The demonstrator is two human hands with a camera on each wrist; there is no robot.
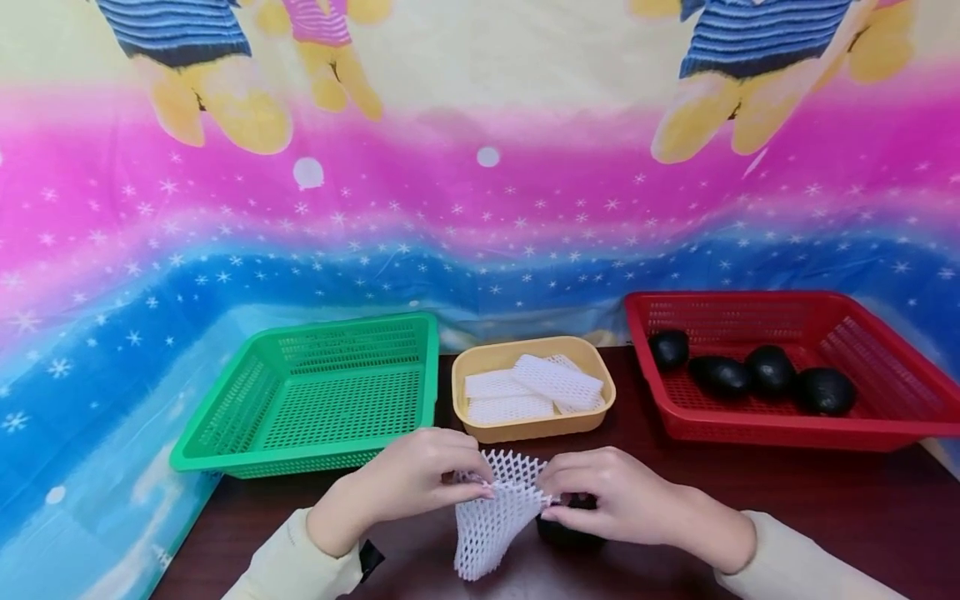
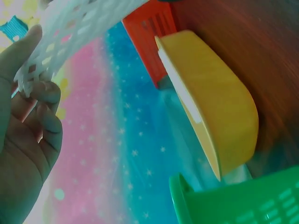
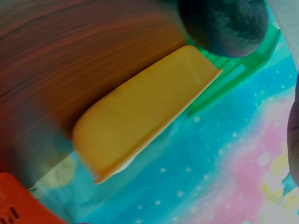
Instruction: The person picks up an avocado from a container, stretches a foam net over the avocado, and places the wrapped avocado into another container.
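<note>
A white foam net sleeve (image 1: 491, 525) hangs between both hands in the head view, its mouth spread at the top. My left hand (image 1: 420, 473) pinches the left side of that mouth between thumb and fingers; the left wrist view shows the same pinch on the net (image 2: 79, 28). At the mouth's right side, my right hand (image 1: 626, 498) pinches the edge with its fingertips. A dark avocado (image 1: 570, 535) sits beneath and behind the right thumb, partly hidden by the hand. The right wrist view shows this avocado (image 3: 226, 25) close up, with its contact to the fingers hidden.
Behind the hands stands a yellow tub (image 1: 534, 430) with several flat foam nets (image 1: 558, 382). On the left is a green basket (image 1: 300, 462). A red basket (image 1: 787, 433) on the right holds several avocados (image 1: 825, 392). A patterned cloth (image 1: 480, 208) hangs behind the dark wooden table (image 1: 420, 558).
</note>
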